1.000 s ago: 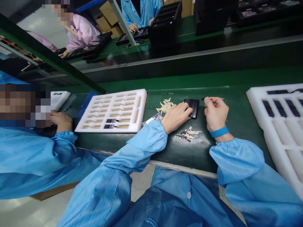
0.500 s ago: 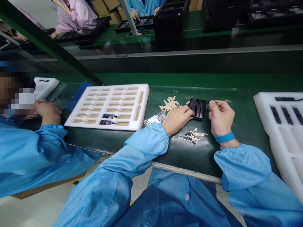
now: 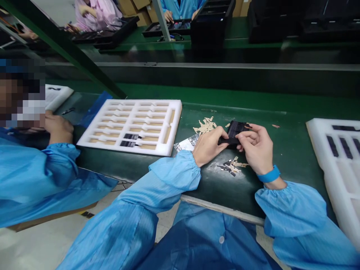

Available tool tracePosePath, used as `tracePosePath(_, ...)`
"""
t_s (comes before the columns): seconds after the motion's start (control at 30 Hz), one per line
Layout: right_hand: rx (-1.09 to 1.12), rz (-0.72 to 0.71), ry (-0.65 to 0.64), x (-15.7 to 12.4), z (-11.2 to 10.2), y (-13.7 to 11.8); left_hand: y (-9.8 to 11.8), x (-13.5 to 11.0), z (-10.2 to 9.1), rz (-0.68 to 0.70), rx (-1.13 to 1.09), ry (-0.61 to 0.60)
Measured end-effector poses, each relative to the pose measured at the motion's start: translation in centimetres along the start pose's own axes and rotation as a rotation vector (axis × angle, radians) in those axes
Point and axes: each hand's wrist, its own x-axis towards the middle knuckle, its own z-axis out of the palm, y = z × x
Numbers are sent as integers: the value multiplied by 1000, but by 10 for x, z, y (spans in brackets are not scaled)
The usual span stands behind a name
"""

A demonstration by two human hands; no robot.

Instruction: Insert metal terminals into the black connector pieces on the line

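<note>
A black ribbed rectangular block (image 3: 235,129) is held between my two hands over the green bench. My left hand (image 3: 209,144) grips its left end, thumb and fingers closed on the edge. My right hand (image 3: 257,144), with a blue band at the wrist, is closed on the block's right side and front corner. Behind my left hand lies a pile of small cream-coloured flat pieces (image 3: 206,124). Nearer me is a mixed pile of small black and cream pieces (image 3: 232,166). A clear plastic bag with a white label (image 3: 186,144) lies partly under my left wrist.
Left of my hands is a white foam tray (image 3: 176,127) with black comb-like parts in two slots. Another white foam tray (image 3: 316,150) with black parts stands at the right. At far left a co-worker's hand (image 3: 59,129) rests near the bench. Black bins (image 3: 212,26) stand behind.
My right hand has moved left from a thin dark piece beside the block to the block itself. The block is now tilted up, with my left hand gripping its end. The view shifted slightly.
</note>
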Motion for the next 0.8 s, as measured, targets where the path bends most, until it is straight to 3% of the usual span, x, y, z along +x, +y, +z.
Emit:
tracePosePath(0.07,-15,-49,24,0,1,1,6,2,0,-123,-202,-40)
tracePosePath(0.2,-35,-150,20,0,0,4,16,5,-2,-365,-665,-242)
tracePosePath(0.3,-53,-157,-3,-1,0,5,17,6,-2,-493,-826,-343)
tracePosePath(0.5,-204,-307,112,-4,-3,-3,14,8,0,-598,-893,-219)
tracePosePath(0.67,-307,-167,-35,-8,-3,-3,16,8,5,-584,-966,-214)
tracePosePath(0.8,-308,-117,-42,-8,-3,-2,17,9,7,-574,-995,-188)
